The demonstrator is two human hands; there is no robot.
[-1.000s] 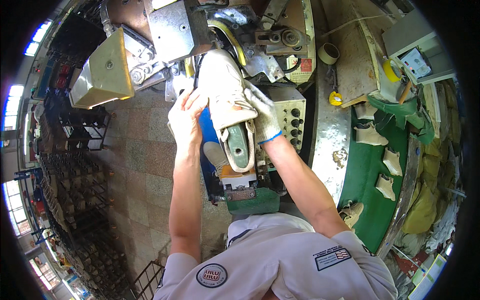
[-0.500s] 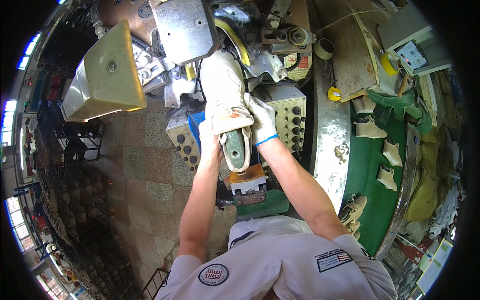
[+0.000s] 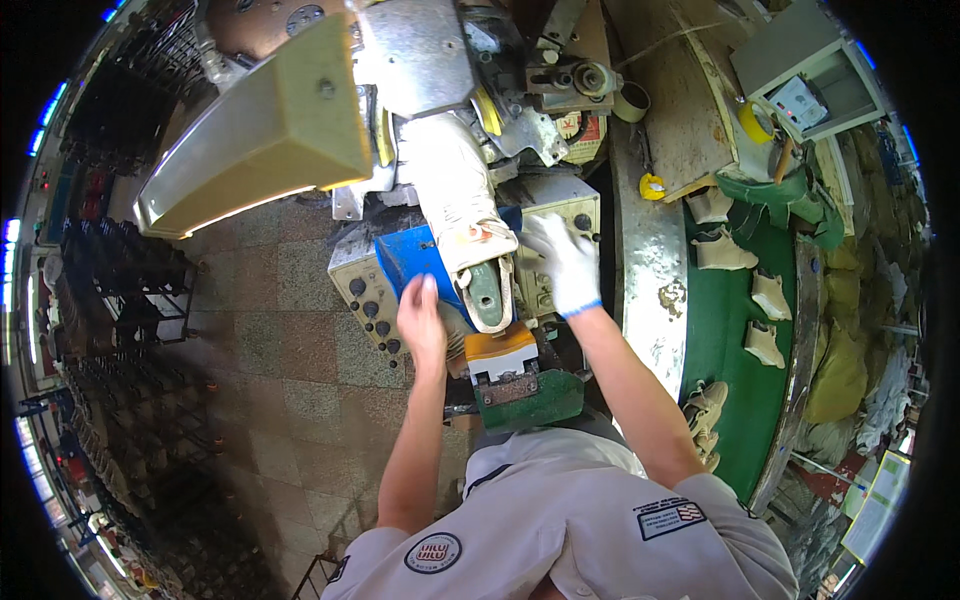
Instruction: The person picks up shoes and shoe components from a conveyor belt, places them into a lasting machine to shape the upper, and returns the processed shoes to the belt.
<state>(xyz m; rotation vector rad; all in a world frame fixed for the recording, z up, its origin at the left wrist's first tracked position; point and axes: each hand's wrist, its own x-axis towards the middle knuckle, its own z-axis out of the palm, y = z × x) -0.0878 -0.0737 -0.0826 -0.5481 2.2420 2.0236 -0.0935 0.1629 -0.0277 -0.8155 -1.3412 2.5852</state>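
You seem to be seating the shoe [image 3: 450, 185], which lies between and ahead of your bare left grip [image 3: 422, 322] and gloved right grip [image 3: 562, 262], both loose-fingered and empty, its toe end at the metal plate [image 3: 415, 65], so the next move likely calls for drawing both back

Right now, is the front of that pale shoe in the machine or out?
In. The pale shoe has its front between the yellow pads of the machine; its heel end sticks out.
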